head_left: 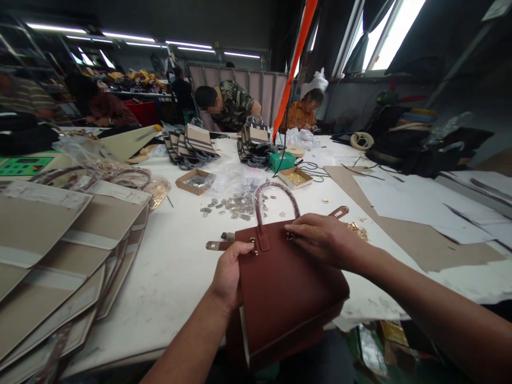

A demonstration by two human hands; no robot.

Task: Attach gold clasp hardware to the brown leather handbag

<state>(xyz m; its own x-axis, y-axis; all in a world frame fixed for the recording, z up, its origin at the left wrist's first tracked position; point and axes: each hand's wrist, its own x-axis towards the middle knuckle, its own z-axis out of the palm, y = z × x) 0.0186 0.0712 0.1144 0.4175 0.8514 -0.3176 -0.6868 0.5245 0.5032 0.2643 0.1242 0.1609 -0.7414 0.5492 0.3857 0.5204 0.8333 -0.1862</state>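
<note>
A brown handbag (pixel 294 288) leans at the table's near edge, its single visible handle (pixel 276 188) wrapped in clear plastic and standing up. My left hand (pixel 230 274) grips the bag's left side, thumb on the front beside a gold-coloured metal fitting (pixel 253 246). At the upper right of the bag, my right hand (pixel 324 237) has its fingers closed at a second gold-coloured fitting (pixel 289 235), which they partly cover. A strap with a metal end (pixel 216 245) sticks out to the left, and another strap end (pixel 340 212) to the right.
Stacked beige-lined bag pieces (pixel 72 234) fill the left side. Loose metal plates (pixel 240 205) lie behind the bag, with small gold-coloured parts (pixel 357 230) at right. Cardboard boxes (pixel 196 181) and striped bags (pixel 192 144) stand farther back. An orange strip (pixel 294 64) hangs down. Several people work beyond.
</note>
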